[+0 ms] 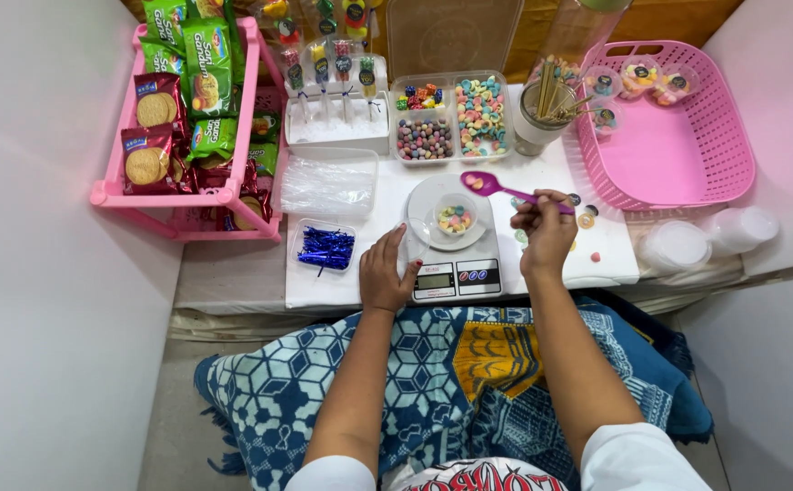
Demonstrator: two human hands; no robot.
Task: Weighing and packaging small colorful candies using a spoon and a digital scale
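Observation:
A white kitchen scale [456,273] sits on the low white table in front of me. On its round plate stands a small clear cup [455,216] with pastel candies in it. My right hand [547,236] holds a purple spoon [496,188] by its handle; the bowl carries a few candies just above and right of the cup. My left hand [387,271] rests flat on the table, touching the scale's left side.
A divided clear box of coloured candies [452,116] lies behind the scale. A pink basket [678,150] with filled cups is at the right, a pink snack rack [187,109] at the left. Blue twist ties [326,247], a cup of sticks [547,109], and clear lids [678,244] surround the scale.

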